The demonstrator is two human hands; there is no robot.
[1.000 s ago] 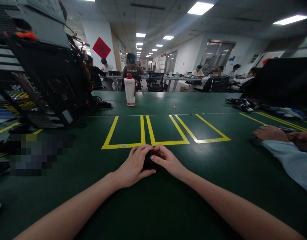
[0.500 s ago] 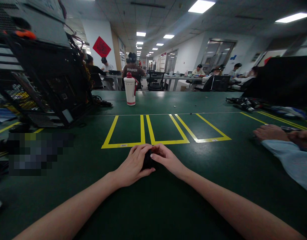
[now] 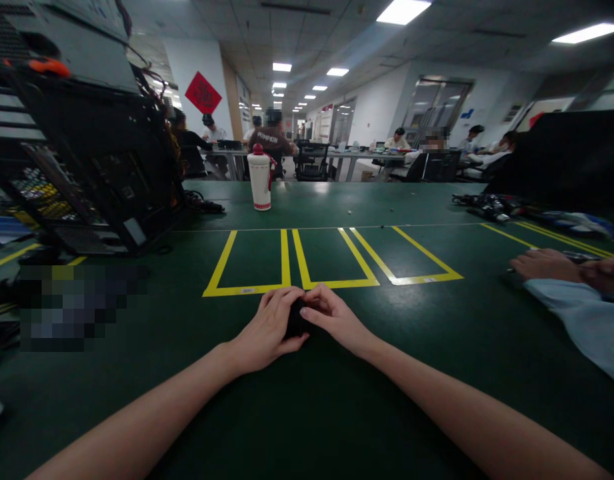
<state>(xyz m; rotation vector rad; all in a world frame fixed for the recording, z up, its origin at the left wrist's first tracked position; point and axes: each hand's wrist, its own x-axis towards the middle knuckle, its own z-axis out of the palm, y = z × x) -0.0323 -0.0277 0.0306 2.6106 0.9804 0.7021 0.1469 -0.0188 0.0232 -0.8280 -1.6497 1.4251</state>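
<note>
A small black object (image 3: 296,320) sits between my hands, low over the green tabletop (image 3: 297,413); its kind cannot be made out, since fingers cover most of it. My left hand (image 3: 269,330) wraps it from the left, thumb along the near side and fingers over the top. From the right, my right hand (image 3: 337,320) grips it with a bent thumb and curled fingers. Both hands are just in front of the yellow tape outlines (image 3: 331,285) on the table.
A white bottle with a red lid (image 3: 261,183) stands beyond the tape. To the left is an open black computer case (image 3: 121,180) with cables. A co-worker's hands (image 3: 551,267) rest at the right, below a pile of cables (image 3: 491,205). People sit at far desks.
My hands and the black object stay almost in place, with only a very slight shift of the right hand's fingers. In the background, the person in the brown shirt has leaned to the right.
</note>
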